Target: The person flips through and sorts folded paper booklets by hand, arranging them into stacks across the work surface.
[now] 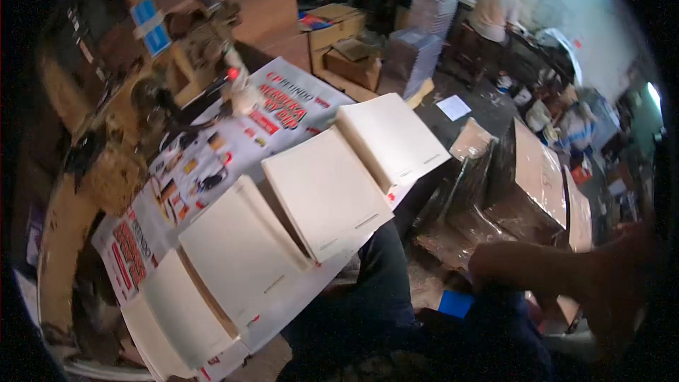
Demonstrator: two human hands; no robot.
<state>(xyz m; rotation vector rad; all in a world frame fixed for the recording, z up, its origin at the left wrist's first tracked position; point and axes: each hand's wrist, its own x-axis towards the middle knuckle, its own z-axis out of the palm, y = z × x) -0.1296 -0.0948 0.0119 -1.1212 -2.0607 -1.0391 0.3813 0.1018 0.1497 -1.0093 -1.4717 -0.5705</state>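
Several stacks of cream-white printed sheets or unbound book blocks lie in a slanting row in front of me: one at the far end (392,138), one in the middle (325,194), a nearer one (240,247) and more at the lower left (177,311). They rest on a printed banner (233,127) spread over the table. At the right edge, beside plastic-wrapped packages, is my right arm with the hand (612,318), dark and blurred; its fingers cannot be made out. My left hand is out of view.
A worn machine (117,170) stands along the left. A white bottle with a red cap (240,92) is at the banner's far edge. Wrapped packages (527,177) sit to the right, cardboard boxes (346,56) behind. Another person (495,14) stands at the back.
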